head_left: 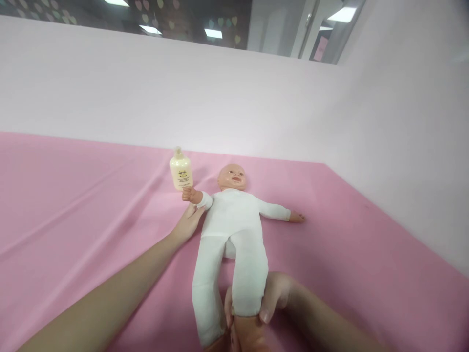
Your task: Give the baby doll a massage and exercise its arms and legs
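A baby doll (234, 210) with a white cloth body lies on its back on the pink cover, its head away from me. My left hand (188, 221) is closed at the doll's bent arm on the left, with the thumb against the sleeve and the other fingers partly hidden behind the arm. Around the doll's lower leg on the right, near the ankle, my right hand (276, 296) is wrapped, thumb on one side and fingers on the other. The doll's other arm stretches out to the right, and its feet run past the lower picture edge.
A cream-coloured pump bottle (181, 171) stands upright beside the doll's raised fist. The pink cover (348, 234) spreads over the surface, with light wrinkles on the left. A white wall (146, 93) borders it at the back and right, below a window (205, 24).
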Demonstrator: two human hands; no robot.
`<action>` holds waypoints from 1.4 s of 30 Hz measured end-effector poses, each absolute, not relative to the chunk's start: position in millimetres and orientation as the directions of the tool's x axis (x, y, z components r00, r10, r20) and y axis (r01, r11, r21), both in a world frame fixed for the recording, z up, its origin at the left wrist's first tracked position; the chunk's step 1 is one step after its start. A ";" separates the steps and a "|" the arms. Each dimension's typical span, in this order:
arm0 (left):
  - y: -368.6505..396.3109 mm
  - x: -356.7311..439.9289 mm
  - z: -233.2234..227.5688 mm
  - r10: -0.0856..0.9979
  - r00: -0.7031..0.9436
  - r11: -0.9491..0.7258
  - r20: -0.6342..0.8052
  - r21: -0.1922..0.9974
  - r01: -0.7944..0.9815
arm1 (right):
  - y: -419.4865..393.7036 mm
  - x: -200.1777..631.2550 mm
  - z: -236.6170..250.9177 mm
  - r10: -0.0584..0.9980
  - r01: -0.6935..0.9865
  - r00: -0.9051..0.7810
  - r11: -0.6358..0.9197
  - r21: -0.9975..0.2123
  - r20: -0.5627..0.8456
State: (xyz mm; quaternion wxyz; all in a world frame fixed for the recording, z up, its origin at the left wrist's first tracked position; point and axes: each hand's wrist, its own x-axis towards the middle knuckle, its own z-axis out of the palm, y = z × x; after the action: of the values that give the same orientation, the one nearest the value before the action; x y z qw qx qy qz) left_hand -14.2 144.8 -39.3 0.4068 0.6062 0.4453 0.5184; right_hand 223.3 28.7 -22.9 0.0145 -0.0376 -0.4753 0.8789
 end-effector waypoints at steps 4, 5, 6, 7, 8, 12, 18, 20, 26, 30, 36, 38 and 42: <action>142.7 -14.7 -37.6 0.966 0.110 -0.252 0.236 0.952 0.173 | 25.2 220.7 -30.8 0.121 -0.127 -0.991 -0.654 -0.746 0.063; 142.3 -14.9 -37.3 0.962 0.133 -0.261 0.238 0.946 0.191 | 24.1 220.3 -31.2 0.160 -0.170 -0.984 -0.670 -0.722 0.084; 142.0 -15.2 -37.5 0.956 0.149 -0.278 0.251 0.937 0.209 | 23.2 220.0 -31.1 0.208 -0.212 -0.974 -0.680 -0.702 0.093; 141.9 -15.6 -38.0 0.950 0.158 -0.300 0.269 0.927 0.226 | 22.6 219.9 -30.6 0.262 -0.253 -0.961 -0.684 -0.684 0.094; 142.2 -16.0 -39.1 0.944 0.157 -0.322 0.290 0.916 0.240 | 22.1 219.9 -29.6 0.312 -0.287 -0.946 -0.685 -0.669 0.086; 144.7 -17.5 -45.2 0.940 0.140 -0.339 0.312 0.902 0.268 | 22.3 221.3 -23.8 0.509 -0.391 -0.861 -0.646 -0.656 0.012; 142.6 -16.0 -39.2 0.936 0.154 -0.348 0.316 0.900 0.263 | 22.5 223.4 -23.5 0.565 -0.377 -0.823 -0.615 -0.693 -0.053; 140.6 -15.2 -34.9 0.950 0.141 -0.307 0.277 0.909 0.283 | 22.3 222.8 -26.1 0.573 -0.388 -0.819 -0.597 -0.702 -0.034; 138.9 -14.1 -29.2 0.960 0.182 -0.252 0.211 0.936 0.244 | 21.0 219.3 -31.4 0.421 -0.318 -0.907 -0.667 -0.673 0.012; 139.2 -13.5 -29.1 0.967 0.163 -0.232 0.197 0.945 0.230 | 18.2 218.9 -23.5 0.306 -0.218 -0.952 -0.695 -0.686 -0.007; 140.1 -14.1 -31.4 0.968 0.155 -0.230 0.199 0.948 0.221 | 15.1 219.3 -8.3 0.303 -0.188 -0.951 -0.711 -0.678 -0.054; 140.4 -14.3 -32.1 0.969 0.154 -0.224 0.193 0.950 0.219 | 15.2 219.2 -8.2 0.301 -0.185 -0.952 -0.713 -0.677 -0.057; 140.4 -14.2 -32.1 0.972 0.148 -0.215 0.184 0.950 0.226 | 15.6 219.1 -9.4 0.303 -0.196 -0.952 -0.720 -0.666 -0.047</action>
State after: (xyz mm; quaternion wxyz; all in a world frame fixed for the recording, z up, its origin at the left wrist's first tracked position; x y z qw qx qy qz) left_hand -14.2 140.4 -32.1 0.4130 0.6353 0.4712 0.4515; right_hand 219.1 15.6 -9.4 0.1349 -0.0765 -0.3492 0.9241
